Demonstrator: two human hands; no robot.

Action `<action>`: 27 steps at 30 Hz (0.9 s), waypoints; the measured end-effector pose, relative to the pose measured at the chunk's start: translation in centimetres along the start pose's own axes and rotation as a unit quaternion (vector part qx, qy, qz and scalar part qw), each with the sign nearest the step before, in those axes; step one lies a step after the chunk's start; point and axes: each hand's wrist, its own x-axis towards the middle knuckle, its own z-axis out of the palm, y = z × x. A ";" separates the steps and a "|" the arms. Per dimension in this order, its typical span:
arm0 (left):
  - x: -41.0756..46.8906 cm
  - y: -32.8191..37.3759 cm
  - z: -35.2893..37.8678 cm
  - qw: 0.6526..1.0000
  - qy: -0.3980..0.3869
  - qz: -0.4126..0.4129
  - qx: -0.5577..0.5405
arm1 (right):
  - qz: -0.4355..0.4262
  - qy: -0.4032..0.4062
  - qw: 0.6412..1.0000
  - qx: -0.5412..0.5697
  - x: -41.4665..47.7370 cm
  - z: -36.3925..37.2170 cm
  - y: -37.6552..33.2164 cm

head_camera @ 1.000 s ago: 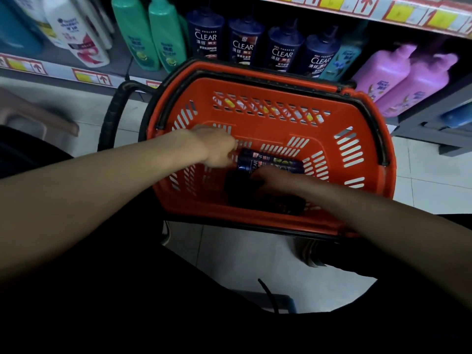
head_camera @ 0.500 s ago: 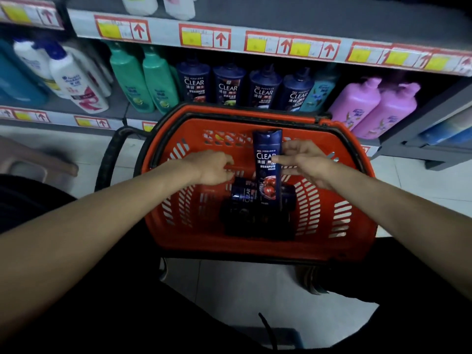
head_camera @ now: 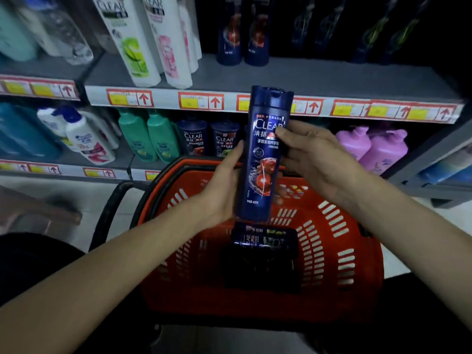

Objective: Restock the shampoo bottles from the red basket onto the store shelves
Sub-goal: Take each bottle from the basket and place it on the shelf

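From the head camera, two bare hands hold up one dark blue shampoo bottle (head_camera: 265,154). The bottle stands almost straight up, cap at the top, with its front label facing the camera. The label says CLEAR and has red round shapes on it.

The left hand (head_camera: 222,185) wraps around the lower left side of the bottle. Its fingers are closed on the bottle, and the thumb lies along the left edge. The right hand (head_camera: 314,154) grips the upper right side. Its thumb presses on the label and the fingers go behind, so I cannot see them.

The bottle is in the air above the red basket (head_camera: 339,241). Its cap is in front of the price strip on the edge of the grey middle shelf (head_camera: 293,75).

Inside the basket, more dark bottles (head_camera: 263,238) lie flat on the bottom. A black handle (head_camera: 107,213) sticks out on the basket's left side.

On the middle shelf stand white bottles (head_camera: 138,42) on the left and dark blue bottles (head_camera: 242,34) further back. On the lower shelf there are white pump bottles (head_camera: 86,139), green bottles (head_camera: 148,136), dark jars (head_camera: 209,139) marked CLEAR and pink bottles (head_camera: 373,146). The basket sits close in front of the lower shelf.
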 end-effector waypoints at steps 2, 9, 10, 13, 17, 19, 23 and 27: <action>-0.5 0.6 0.1 0.999 -0.015 0.031 -0.006 | 0.002 0.017 1.000 0.024 0.8 0.3 -0.4; -0.6 1.3 0.7 0.994 0.025 0.092 0.047 | 0.100 0.041 0.985 0.131 1.6 -0.1 -0.1; -0.4 1.0 0.3 0.990 0.047 0.097 0.087 | 0.106 0.033 0.986 0.121 1.6 0.0 0.1; -1.6 1.0 -0.4 0.958 0.105 0.161 0.214 | 0.104 0.005 0.991 0.079 1.4 0.4 0.8; -2.1 1.7 -0.2 0.929 0.153 0.252 0.222 | 0.085 0.000 0.995 0.057 1.5 0.8 1.1; -2.1 2.2 0.0 0.917 0.199 0.280 0.203 | 0.080 -0.001 0.996 0.047 1.4 1.0 0.9; -2.0 3.1 0.1 0.907 0.240 0.309 0.154 | 0.069 0.002 0.997 0.032 0.9 1.4 0.5; -2.0 4.2 0.6 0.923 0.243 0.287 0.083 | 0.068 0.002 0.998 0.005 0.7 1.3 0.3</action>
